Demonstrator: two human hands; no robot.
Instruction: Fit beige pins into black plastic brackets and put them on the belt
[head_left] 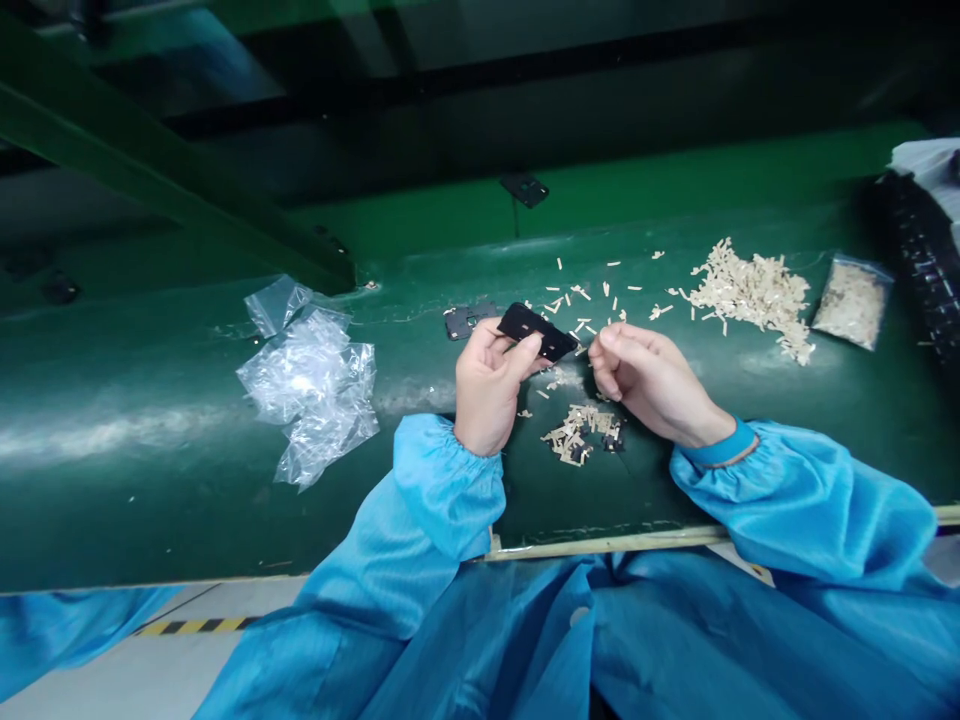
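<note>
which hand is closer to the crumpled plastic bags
Left. The left hand, holding a black part, sits right of the bags; the right hand is farther right.

Your left hand [489, 385] grips a flat black part [537, 331] between thumb and fingers, lifted just above the green bench [150, 500]. Your right hand [649, 382] sits just beside the part's right end, its fingertips [604, 345] pinched together; whether they hold anything is too small to tell. Below and between your hands lies a small heap of pale strips [574, 435] mixed with a few dark bits. A larger pile of pale strips [754, 292] lies to the right, near a small clear bag [851, 302] of similar pieces. Crumpled empty plastic bags [311, 375] lie well to the left. Another dark part [461, 321] rests just behind your left hand.
</note>
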